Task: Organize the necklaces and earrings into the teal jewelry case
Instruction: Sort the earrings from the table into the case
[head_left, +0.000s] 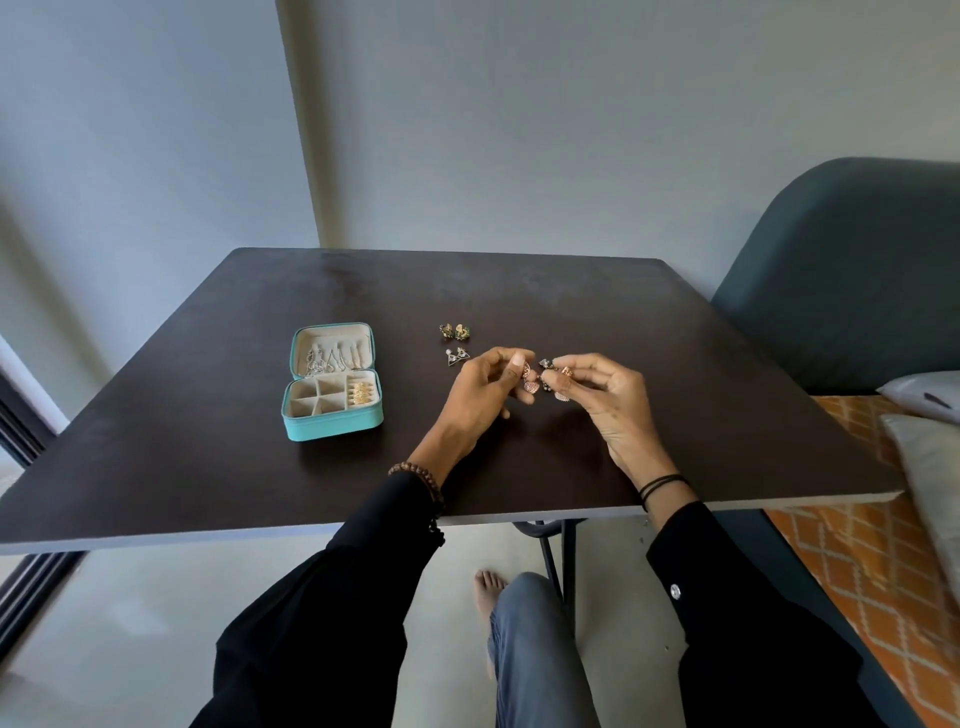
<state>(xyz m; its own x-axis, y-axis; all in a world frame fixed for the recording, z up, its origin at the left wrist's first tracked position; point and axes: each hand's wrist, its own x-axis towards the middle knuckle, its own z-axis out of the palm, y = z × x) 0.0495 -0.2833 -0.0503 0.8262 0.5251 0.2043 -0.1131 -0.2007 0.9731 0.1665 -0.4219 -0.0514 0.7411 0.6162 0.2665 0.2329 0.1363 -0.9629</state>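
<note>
In the head view, one rose-gold earring (529, 385) is pinched in the left hand (480, 392) and, seemingly, its twin (565, 372) in the right hand (605, 400), both hung lengthwise downward over the tabletop (675, 364). The teal jewelry case (332, 423) is laid open at left, lid pointing away.

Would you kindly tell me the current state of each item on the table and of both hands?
teal jewelry case: open on the dark table
silver necklaces: lying in the lid
gold pieces: in the right compartment
green-gold earrings: loose on the table
silver triangular earrings: loose on the table
rose-gold earrings: held up, one per hand
left hand: pinches one earring
right hand: pinches the other
</note>
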